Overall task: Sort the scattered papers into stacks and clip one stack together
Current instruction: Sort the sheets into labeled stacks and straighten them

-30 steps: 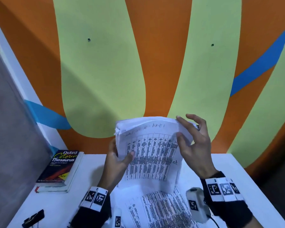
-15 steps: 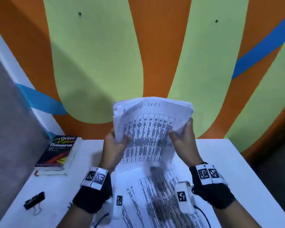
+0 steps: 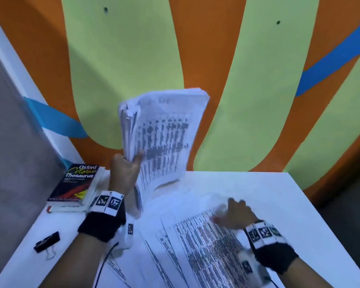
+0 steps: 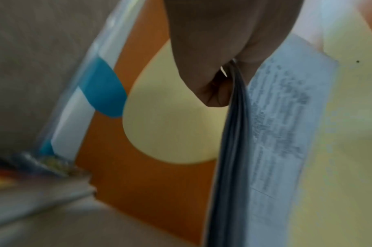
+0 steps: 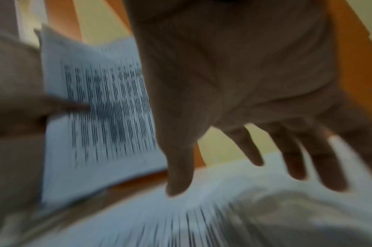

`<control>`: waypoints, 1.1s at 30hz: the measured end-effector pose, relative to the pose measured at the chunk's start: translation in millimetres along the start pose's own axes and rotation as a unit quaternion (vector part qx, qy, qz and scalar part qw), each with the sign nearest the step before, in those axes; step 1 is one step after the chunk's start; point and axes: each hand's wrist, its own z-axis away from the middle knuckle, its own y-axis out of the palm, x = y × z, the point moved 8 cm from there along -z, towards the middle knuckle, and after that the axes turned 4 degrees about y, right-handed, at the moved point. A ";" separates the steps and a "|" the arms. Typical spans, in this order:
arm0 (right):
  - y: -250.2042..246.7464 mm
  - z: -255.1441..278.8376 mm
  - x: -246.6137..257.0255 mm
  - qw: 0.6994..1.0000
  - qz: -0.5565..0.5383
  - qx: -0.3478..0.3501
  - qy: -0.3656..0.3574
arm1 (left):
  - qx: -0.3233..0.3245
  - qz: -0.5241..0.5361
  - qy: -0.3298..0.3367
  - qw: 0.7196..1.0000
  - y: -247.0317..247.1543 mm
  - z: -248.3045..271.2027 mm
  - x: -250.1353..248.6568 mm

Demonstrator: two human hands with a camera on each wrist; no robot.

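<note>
A thick stack of printed papers stands upright above the back of the white table; my left hand grips its left edge, thumb on the front sheet. In the left wrist view that stack hangs from the pinching left hand. My right hand hovers low over the loose printed sheets spread on the table, fingers straight and spread, holding nothing. The right wrist view shows the right hand open above the sheets, blurred. A black binder clip lies at the table's front left.
An Oxford Thesaurus book lies at the table's back left, close to my left wrist. A painted orange and green wall rises right behind the table. A grey panel stands along the left side.
My right hand has let go of the upright stack and dropped down to the loose sheets on the right. The left hand alone now holds the stack, turned slightly leftward.
</note>
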 end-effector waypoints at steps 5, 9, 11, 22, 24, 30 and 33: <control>45.2 5.7 -23.9 0.999 0.017 0.021 0.023 | -0.126 -0.035 -0.003 0.991 -59.8 -14.0 5.2; 23.9 6.4 -19.6 0.998 -0.048 -0.030 -0.040 | -0.147 -0.021 -0.016 0.989 -83.1 -5.5 13.7; -6.6 11.6 -19.4 0.989 -0.064 -0.108 -0.072 | -0.151 -0.010 -0.030 0.988 -90.4 3.1 16.6; 2.7 15.9 -1.0 0.996 -0.010 0.012 -0.090 | -0.145 0.015 -0.022 0.989 -108.8 24.9 12.6; 27.8 17.0 1.7 0.997 -0.009 0.007 -0.080 | -0.141 0.004 -0.014 0.990 -111.2 28.0 9.9; 42.2 20.2 5.3 0.992 -0.110 -0.004 -0.054 | -0.124 -0.017 0.008 0.992 -113.5 35.6 -5.6; 31.3 23.3 6.4 0.987 -0.119 -0.063 -0.091 | -0.120 -0.012 0.007 0.993 -114.9 35.7 -9.1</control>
